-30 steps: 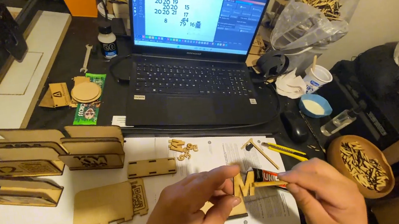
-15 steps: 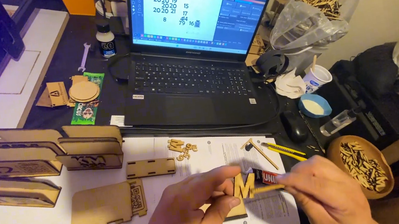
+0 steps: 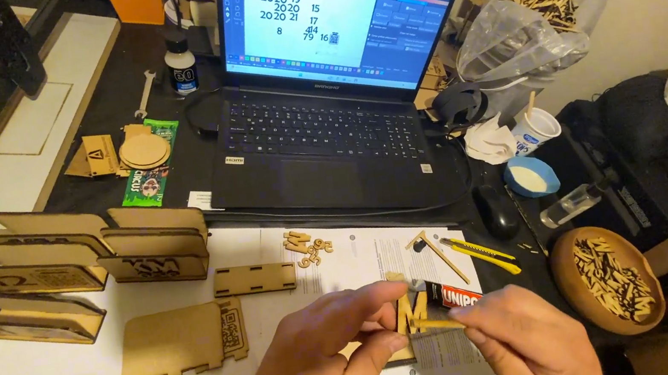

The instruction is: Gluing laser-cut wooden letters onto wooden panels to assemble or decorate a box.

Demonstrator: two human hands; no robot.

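The wooden letter piece [image 3: 406,311] is a small, pale, flat cut-out with upright strokes, standing on edge over the white paper sheet [image 3: 344,263] at the near side of the table, just in front of a glue tube [image 3: 451,294] that lies flat. The left hand [image 3: 322,361] comes in from below with its palm down, and its thumb and forefinger are pinched on the letter piece from the left side. The right hand [image 3: 526,343] reaches in from the lower right, its fingers closed around a thin wooden stick [image 3: 436,324] whose tip meets the letter piece. To the right, a round wooden bowl [image 3: 567,256] holds a heap of small wooden cut-outs. Behind it sits a shallow blue dish [image 3: 532,177] with something white inside, and a white cup [image 3: 535,131] with a stick in it. A clear plastic bag [image 3: 504,45] further back is filled with more small wooden bits. A yellow utility knife [image 3: 480,252] lies just beside the glue tube. Flat wooden panels [image 3: 102,252] stand stacked at the left, and an open laptop [image 3: 326,128] sits behind the paper.
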